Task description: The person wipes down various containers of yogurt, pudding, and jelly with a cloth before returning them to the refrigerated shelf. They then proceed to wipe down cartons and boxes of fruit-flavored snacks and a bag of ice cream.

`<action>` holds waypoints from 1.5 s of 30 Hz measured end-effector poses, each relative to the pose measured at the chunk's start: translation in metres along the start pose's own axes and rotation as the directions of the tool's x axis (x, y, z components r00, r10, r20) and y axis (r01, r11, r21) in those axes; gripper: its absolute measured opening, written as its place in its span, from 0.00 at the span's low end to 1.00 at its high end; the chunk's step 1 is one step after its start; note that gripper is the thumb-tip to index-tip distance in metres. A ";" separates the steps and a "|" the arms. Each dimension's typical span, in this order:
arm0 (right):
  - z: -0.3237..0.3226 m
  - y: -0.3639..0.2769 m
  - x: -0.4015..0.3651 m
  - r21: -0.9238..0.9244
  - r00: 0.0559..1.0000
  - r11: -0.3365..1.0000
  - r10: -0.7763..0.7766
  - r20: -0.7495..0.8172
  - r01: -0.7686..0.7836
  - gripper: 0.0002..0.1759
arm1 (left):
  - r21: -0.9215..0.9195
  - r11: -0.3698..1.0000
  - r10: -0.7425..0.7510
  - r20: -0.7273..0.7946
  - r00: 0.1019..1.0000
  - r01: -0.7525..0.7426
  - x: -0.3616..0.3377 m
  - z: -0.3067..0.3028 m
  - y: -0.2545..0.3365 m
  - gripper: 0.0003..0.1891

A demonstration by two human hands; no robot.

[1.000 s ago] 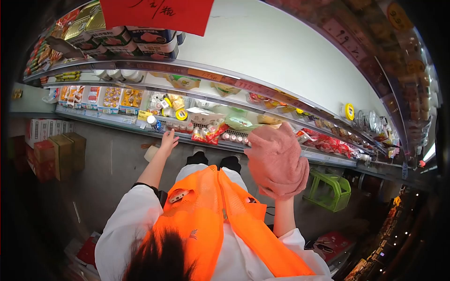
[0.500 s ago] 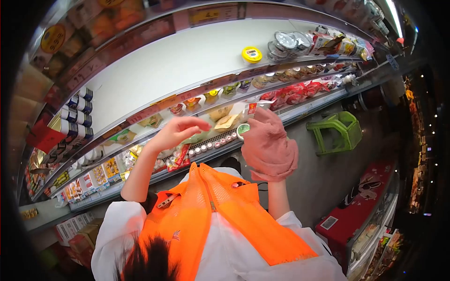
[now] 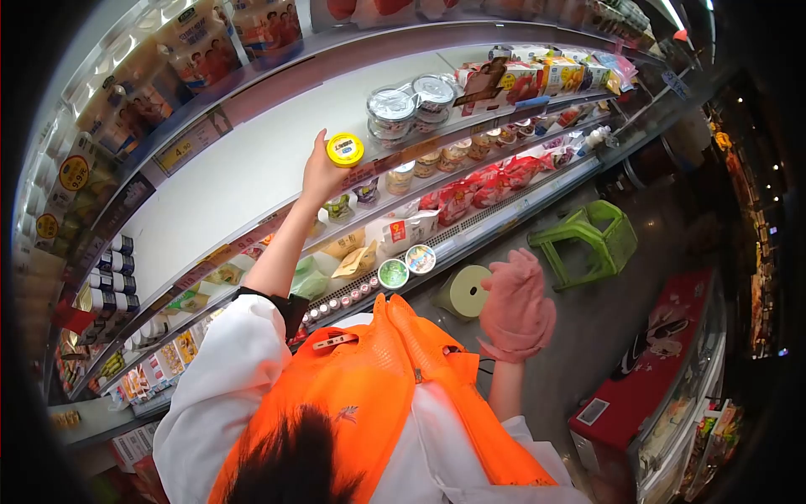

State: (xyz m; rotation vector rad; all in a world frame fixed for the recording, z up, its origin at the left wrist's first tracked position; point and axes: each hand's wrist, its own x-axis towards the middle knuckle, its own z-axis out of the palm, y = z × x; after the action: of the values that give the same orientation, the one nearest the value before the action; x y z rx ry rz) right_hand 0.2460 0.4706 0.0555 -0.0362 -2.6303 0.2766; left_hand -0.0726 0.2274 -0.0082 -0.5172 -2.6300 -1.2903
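Note:
My left hand (image 3: 320, 174) reaches over the shelf. Its fingers and thumb close round the side of a small tub with a yellow lid (image 3: 344, 149), at the shelf's front edge. My right hand is covered by a pink cloth (image 3: 518, 307) bunched over the fingers and palm, held above the floor. The fingers under the cloth are hidden. Two round tubs, one with a green lid (image 3: 393, 273) and one with a pale printed lid (image 3: 421, 259), stand on the lower ledge between my hands.
Stacked clear-lidded tubs (image 3: 392, 107) stand right of the yellow lid. Red packets (image 3: 483, 186) line a lower shelf. A pale green cylinder (image 3: 468, 292) with a dark hole is beside the cloth. A green plastic stool (image 3: 600, 239) and a red-sided case (image 3: 642, 370) stand to the right.
My left hand has gone up and forward to the yellow-lidded tub and closed on it. My right hand, with the cloth, has moved away from the ledge, exposing the second tub. The view has shifted.

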 end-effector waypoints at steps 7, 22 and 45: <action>0.012 -0.037 0.090 -0.219 0.966 0.954 -0.161 0.202 0.204 0.05 | -0.413 0.902 0.035 -0.217 0.976 -0.125 -0.066 -0.049 0.050 0.39; 0.125 -0.262 0.084 0.986 0.901 0.163 -0.421 0.103 -0.036 0.24 | 0.120 0.989 -0.037 -0.362 0.932 0.086 -0.217 -0.208 0.026 0.43; 0.135 -0.522 -0.012 0.926 0.814 0.354 -0.572 0.103 0.132 0.32 | 0.044 0.954 -0.260 -0.374 0.890 0.297 -0.363 -0.379 -0.121 0.34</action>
State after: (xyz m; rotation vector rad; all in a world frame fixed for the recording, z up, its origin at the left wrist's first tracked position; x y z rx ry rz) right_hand 0.2049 -0.0671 0.0395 1.0929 -2.3800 1.6540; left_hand 0.2167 -0.2250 0.0278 0.1188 -2.4904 -1.1789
